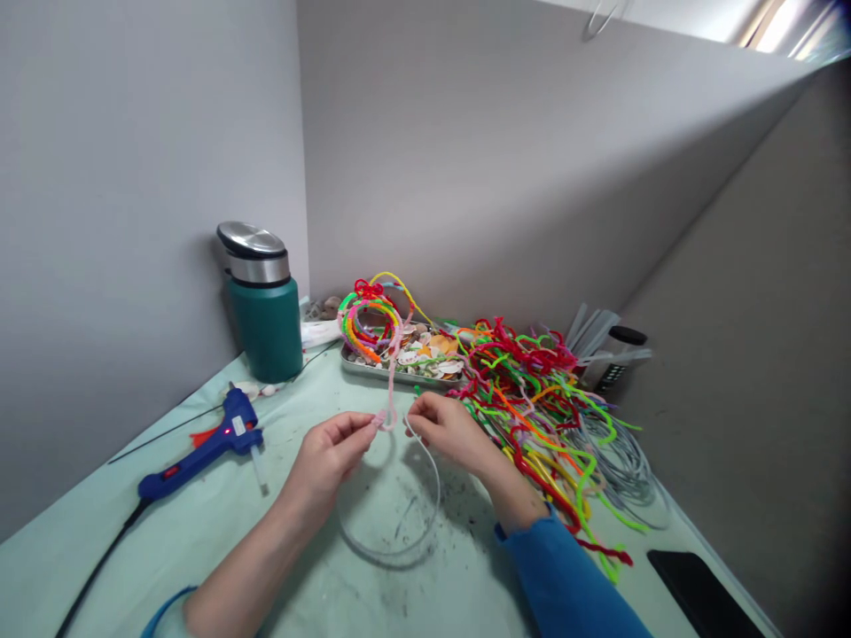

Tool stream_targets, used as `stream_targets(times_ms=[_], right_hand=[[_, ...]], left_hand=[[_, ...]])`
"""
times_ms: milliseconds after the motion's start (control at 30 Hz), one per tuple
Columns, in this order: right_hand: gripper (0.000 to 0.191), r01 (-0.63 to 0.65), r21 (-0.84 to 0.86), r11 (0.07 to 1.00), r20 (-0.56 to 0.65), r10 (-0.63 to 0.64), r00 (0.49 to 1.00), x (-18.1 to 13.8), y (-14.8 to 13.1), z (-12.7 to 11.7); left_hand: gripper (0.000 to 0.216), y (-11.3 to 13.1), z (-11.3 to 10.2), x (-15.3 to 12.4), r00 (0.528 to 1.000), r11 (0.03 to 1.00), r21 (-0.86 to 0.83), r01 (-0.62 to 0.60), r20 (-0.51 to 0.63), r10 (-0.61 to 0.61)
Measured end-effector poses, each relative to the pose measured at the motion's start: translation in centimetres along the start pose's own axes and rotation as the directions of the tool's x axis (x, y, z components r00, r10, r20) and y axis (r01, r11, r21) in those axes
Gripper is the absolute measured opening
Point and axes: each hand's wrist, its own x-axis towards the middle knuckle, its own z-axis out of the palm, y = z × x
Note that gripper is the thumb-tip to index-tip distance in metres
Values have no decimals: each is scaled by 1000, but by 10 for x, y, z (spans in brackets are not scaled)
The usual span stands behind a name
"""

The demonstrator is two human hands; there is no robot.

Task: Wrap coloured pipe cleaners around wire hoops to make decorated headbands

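Observation:
My left hand pinches a pink pipe cleaner, which is twisted into a small bunch at the fingertips and rises upward in a strand. My right hand is closed close by, its fingertips pinching a thin pale grey wire hoop. The hoop hangs below both hands just over the table, and its left side runs up behind my left hand. Whether the pink strand is fastened to the hoop is hidden by the fingers. Behind the hands, a round bundle of coloured pipe cleaners rests on a metal tray of buttons.
A blue glue gun with its light on lies at left, its cord trailing forward. Behind it stands a green flask. Loose pipe cleaners heap up at right beside coiled grey wire, a black-lidded jar and a black phone.

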Motion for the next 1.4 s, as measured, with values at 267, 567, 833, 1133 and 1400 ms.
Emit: stream_targets(times_ms=[267,567,833,1133,1400], right_hand=[[30,-288,502,815,211,208,955,3,-1,5],[24,45,400,915,-120,4,993,4,-10,-3],[23,298,171,939,-108,-283,953,-10,-36,-11],[24,296,227,928,24,-309,951,-22,-54,-8],[20,94,535,840,36,-133,990,-17,-55,-7]], left_hand=[[31,-3,3,0,997,1000,23,14,73,-15],[35,-6,5,3,996,997,19,74,49,-75],[36,-8,4,3,993,993,2,115,12,-115],[30,-11,6,2,992,989,83,125,-15,-124],[24,-14,9,2,992,937,337,-94,108,61]])
